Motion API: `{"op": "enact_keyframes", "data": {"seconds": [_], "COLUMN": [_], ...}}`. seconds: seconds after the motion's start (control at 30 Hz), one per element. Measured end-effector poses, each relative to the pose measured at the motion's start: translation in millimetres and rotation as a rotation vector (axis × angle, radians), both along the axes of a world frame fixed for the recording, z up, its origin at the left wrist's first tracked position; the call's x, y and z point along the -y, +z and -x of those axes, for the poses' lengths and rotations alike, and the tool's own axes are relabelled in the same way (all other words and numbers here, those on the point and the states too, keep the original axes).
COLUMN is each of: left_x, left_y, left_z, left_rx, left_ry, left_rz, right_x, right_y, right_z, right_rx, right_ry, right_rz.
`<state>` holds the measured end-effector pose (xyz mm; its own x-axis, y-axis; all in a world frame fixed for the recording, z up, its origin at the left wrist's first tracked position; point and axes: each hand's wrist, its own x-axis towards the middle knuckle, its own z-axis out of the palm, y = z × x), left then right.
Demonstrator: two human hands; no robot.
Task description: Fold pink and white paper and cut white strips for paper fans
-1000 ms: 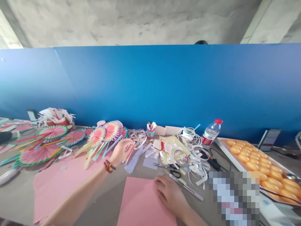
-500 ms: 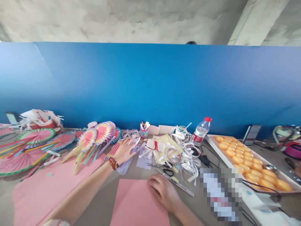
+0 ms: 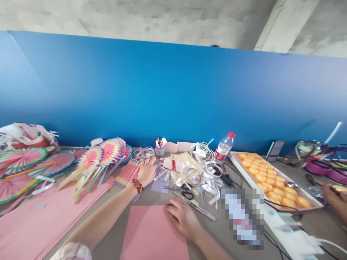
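Observation:
My left hand (image 3: 148,172), a red beaded bracelet at its wrist, reaches forward over lilac paper strips. Its fingers stretch out, palm down, beside pleated pink, yellow and purple paper (image 3: 127,174); no held thing shows. Palm down, my right hand (image 3: 182,219) rests on the upper right edge of a pink paper sheet (image 3: 153,231), fingers loosely bent. Just beyond it lie a pale craft knife (image 3: 199,208) and black-handled scissors (image 3: 187,195). A decorated pen cup (image 3: 160,150) stands past my left hand. Lilac paper pieces (image 3: 160,183) lie between the hands.
Finished paper fans (image 3: 92,159) and large pink sheets (image 3: 62,213) fill the left. Tangled white strips (image 3: 208,184), a water bottle (image 3: 224,147) and a tray (image 3: 311,206) of orange domes stand right. A blue partition (image 3: 173,90) rises behind. Another person's hand (image 3: 336,198) shows far right.
The view has turned right, so things sit further left. My left hand's fingers have drawn closer together over the strips. My right hand stays on the pink sheet. Another person's hand shows more.

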<state>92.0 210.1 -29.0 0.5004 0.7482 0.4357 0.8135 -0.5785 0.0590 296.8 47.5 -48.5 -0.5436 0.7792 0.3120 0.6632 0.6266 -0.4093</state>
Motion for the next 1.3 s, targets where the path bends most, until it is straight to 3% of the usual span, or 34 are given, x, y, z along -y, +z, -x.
{"op": "enact_keyframes", "data": {"seconds": [0.17, 0.3, 0.53, 0.63, 0.73, 0.9, 1.13, 1.3], "left_x": [8, 23, 33, 24, 18, 18, 6, 2], "left_y": [5.1, 16.5, 37.7, 31.6, 19.7, 16.7, 50.3, 62.3], "left_z": [2, -9, -86, -119, -137, -140, -127, -112], "left_rx": [0.047, 0.083, 0.032, 0.013, -0.010, -0.037, 0.053, 0.190], "left_ry": [-0.029, -0.160, -0.520, -0.553, -0.534, -0.566, -0.643, -0.657], "left_rz": [0.001, 0.020, 0.113, 0.177, 0.218, 0.247, 0.373, 0.538], "right_x": [-1, -2, -4, -3, -3, -3, 2, 1], "right_y": [-2.0, -0.5, -4.7, -7.2, -7.7, -7.8, -8.9, 3.2], "right_z": [-1, -1, 1, 0, -1, -1, 0, -2], "right_rx": [-0.030, -0.028, -0.028, -0.021, -0.002, -0.003, -0.030, -0.093], "right_ry": [0.010, 0.017, 0.003, 0.007, 0.002, -0.008, 0.003, 0.030], "right_rz": [-0.018, -0.032, -0.034, -0.044, -0.056, -0.053, -0.049, -0.088]}}
